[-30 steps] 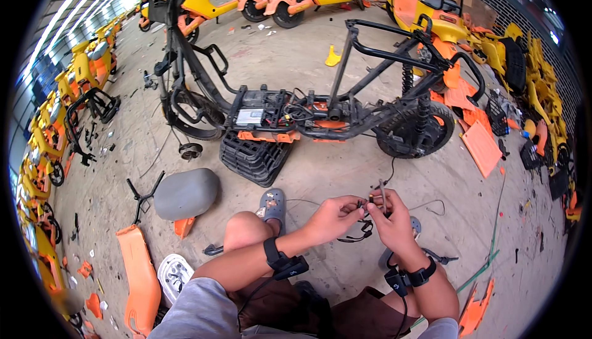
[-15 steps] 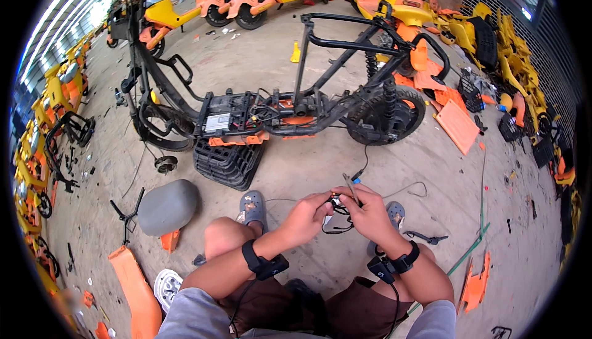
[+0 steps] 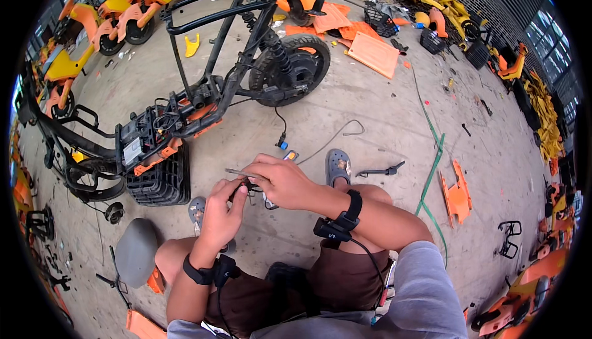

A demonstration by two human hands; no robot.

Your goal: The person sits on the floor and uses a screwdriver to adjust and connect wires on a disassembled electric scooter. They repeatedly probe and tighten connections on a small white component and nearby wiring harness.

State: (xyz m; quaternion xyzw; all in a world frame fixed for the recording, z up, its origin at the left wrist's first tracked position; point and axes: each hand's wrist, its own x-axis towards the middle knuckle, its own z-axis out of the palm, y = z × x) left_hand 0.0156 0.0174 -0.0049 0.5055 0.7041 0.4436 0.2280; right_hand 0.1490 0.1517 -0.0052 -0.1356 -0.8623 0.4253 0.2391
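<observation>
My left hand (image 3: 221,214) is closed, its thumb and fingers pinching a small bundle of black cables (image 3: 253,186). Just right of it my right hand (image 3: 285,180) is closed as well. From its fingers a slim grey metal tool (image 3: 238,172) sticks out to the left, over the left fingertips; what kind of tool cannot be made out. The hands nearly touch above the floor between my feet. Part of the bundle hangs below my right hand, and the ends inside the fingers are hidden.
A stripped scooter frame (image 3: 213,70) rests on a black crate (image 3: 161,181) at the left. A cable with a blue connector (image 3: 282,144) hangs from it. Nearby lie a grey seat (image 3: 137,251), a short black cable piece (image 3: 383,170), a green strap (image 3: 433,172) and an orange panel (image 3: 457,196).
My view has swung right, so the scooter frame sits further left. Both hands now appear further left in the picture, and the metal tool has tipped from upright to pointing left.
</observation>
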